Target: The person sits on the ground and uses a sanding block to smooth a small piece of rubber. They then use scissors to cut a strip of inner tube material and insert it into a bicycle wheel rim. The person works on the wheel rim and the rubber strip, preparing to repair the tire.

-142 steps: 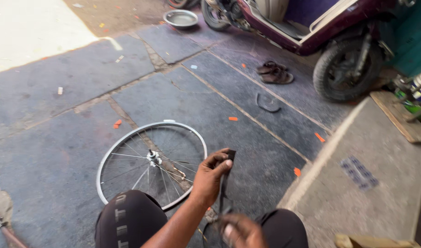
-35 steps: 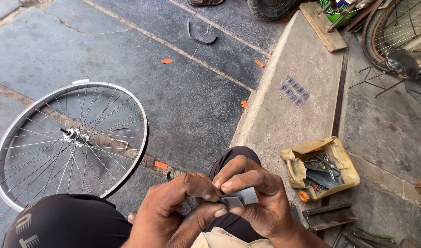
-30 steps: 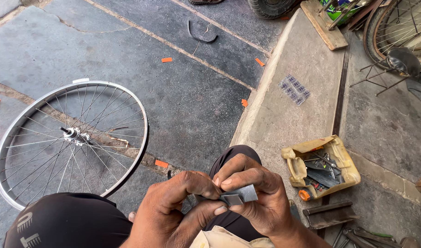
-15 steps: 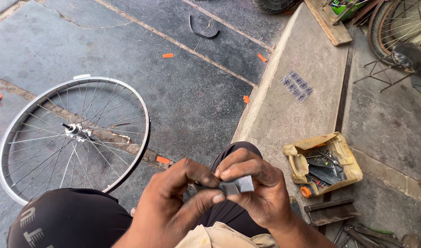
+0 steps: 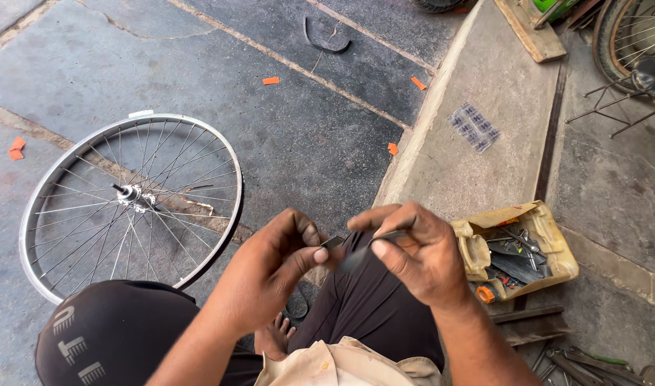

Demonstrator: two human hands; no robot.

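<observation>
My left hand (image 5: pixel 270 275) and my right hand (image 5: pixel 417 254) meet in front of my knees. Together they pinch a small flat dark grey piece (image 5: pixel 350 251). The left thumb and fingers grip its left end, and the right fingers hold its other end, seen nearly edge-on. What the piece is made of I cannot tell. A bare spoked bicycle wheel (image 5: pixel 234 187) lies flat on the dark pavement to the left of my left knee.
A cut-open yellow container (image 5: pixel 553 232) with tools stands by my right hand on a concrete step (image 5: pixel 449 171). A strip of small patches (image 5: pixel 474 127) lies on the step. Orange scraps (image 5: pixel 271 81) and a curved rubber piece (image 5: pixel 326 44) dot the pavement. Another bicycle wheel (image 5: pixel 613 50) is at top right.
My hands have shifted slightly up and apart. The grey piece, held flat-on between my fingers before, now shows nearly edge-on. The wheel and the container have not moved.
</observation>
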